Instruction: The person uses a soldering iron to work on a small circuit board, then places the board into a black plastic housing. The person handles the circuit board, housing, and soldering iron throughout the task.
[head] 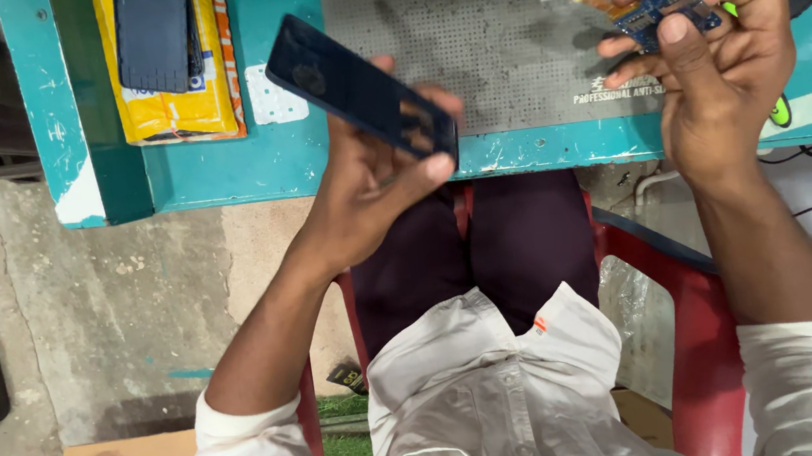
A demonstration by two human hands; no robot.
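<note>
Head view: left hand (375,176) grips dark phone (362,97), right hand (716,70) pinches blue circuit board (670,11), above table edge (320,175).

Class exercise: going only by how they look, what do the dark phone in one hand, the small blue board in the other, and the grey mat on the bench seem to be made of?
Dark phone, in the left hand: probably glass or glossy plastic, since it reflects softly. Small blue board, in the right hand: looks like laminated circuit board, blue-coated with tiny parts. Grey mat: likely matte rubber or silicone, with a dotted texture.
</note>
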